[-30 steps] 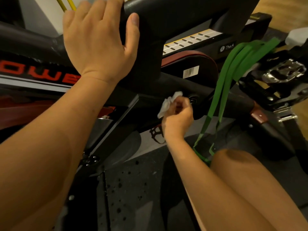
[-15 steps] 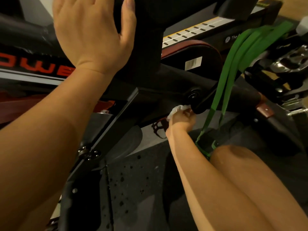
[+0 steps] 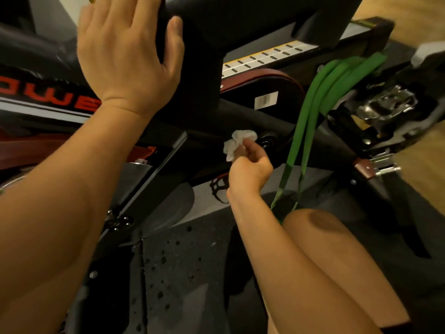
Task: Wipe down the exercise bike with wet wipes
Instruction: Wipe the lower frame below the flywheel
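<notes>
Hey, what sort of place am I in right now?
Most likely a gym or home workout room. There's an exercise bike, green resistance bands hanging in front of its frame, and dark speckled rubber flooring underneath.

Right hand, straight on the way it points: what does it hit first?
The wet wipe in the right hand would likely meet the black frame tube just above it first, left of the round knob; depth unclear.

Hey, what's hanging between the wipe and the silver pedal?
Green bands hang down between the wipe and the pedal, as the head view shows.
</notes>
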